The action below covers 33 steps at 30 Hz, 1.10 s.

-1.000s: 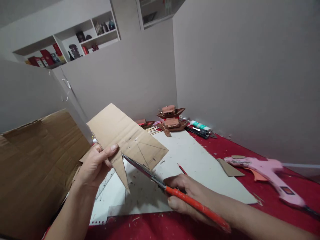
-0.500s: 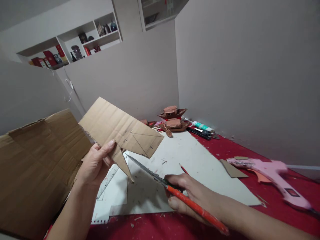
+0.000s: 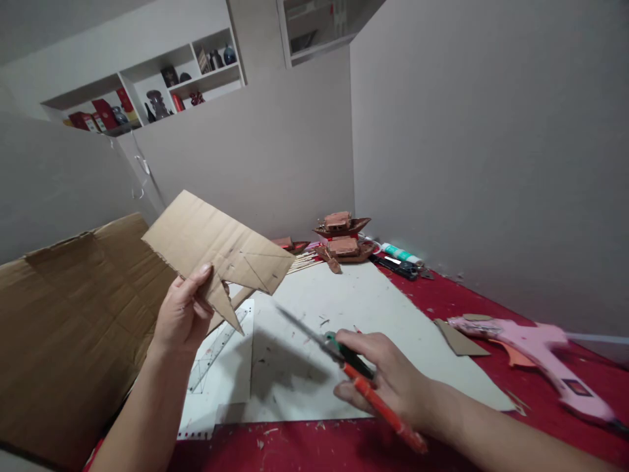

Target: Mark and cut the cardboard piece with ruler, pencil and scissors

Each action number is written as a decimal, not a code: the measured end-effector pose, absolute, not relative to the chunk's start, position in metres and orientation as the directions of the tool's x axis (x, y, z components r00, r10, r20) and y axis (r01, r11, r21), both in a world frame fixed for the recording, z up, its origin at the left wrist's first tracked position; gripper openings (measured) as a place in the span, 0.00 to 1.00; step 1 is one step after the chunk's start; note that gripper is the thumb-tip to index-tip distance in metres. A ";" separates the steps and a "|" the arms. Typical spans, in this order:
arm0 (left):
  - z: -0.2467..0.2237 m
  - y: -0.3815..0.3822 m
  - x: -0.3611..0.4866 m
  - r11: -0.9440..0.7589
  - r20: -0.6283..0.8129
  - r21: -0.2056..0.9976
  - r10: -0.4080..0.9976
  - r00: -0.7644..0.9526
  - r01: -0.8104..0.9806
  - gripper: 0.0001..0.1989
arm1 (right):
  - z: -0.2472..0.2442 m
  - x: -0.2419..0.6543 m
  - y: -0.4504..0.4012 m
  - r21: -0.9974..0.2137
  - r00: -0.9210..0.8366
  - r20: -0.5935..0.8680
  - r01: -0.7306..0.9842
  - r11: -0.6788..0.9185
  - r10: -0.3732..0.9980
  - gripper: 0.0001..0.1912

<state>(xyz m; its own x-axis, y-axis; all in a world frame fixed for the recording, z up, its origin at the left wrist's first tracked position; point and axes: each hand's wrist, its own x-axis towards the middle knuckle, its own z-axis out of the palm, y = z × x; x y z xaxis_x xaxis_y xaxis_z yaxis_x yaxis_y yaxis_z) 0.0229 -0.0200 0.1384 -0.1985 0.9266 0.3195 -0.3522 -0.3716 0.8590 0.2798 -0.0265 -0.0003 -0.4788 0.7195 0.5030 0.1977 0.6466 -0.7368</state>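
My left hand (image 3: 189, 311) grips a piece of cardboard (image 3: 211, 239) at its lower edge, thumb on top. Pencil lines cross the cardboard's right end, and a notch beside my thumb leaves a pointed strip hanging down. My right hand (image 3: 388, 373) holds scissors (image 3: 339, 357) with a red-orange and a dark green handle. Their blades point up and left, below the cardboard and apart from it. A transparent ruler (image 3: 216, 351) lies on white paper under my left hand. A pencil mostly hidden by my right hand lies on the white sheet.
A large cardboard sheet (image 3: 83, 328) stands at left. Model boats (image 3: 344, 246) sit at the back of the white board (image 3: 413, 341), near a green-and-white tube (image 3: 403, 254). A pink glue gun (image 3: 535, 347) and a cardboard scrap (image 3: 459, 341) lie at right on the red cloth (image 3: 289, 452).
My left hand has drawn the cardboard left, away from the scissors. The scissors have moved slightly right, and the thin sticks beside the boats show more.
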 end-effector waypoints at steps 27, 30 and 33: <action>0.069 -0.046 0.092 0.062 0.033 0.973 0.915 0.403 -0.220 0.12 | 0.020 0.283 -0.023 -0.861 0.146 0.465 -0.154 0.484 0.873 0.16; 0.067 -0.050 0.098 0.024 0.042 0.980 0.946 0.321 -0.198 0.14 | 0.026 0.282 -0.030 -0.863 0.069 0.485 -0.127 0.490 0.872 0.13; 0.067 -0.050 0.101 -0.036 0.078 0.982 0.971 0.224 -0.187 0.16 | 0.032 0.280 -0.038 -0.859 -0.011 0.500 -0.138 0.494 0.866 0.11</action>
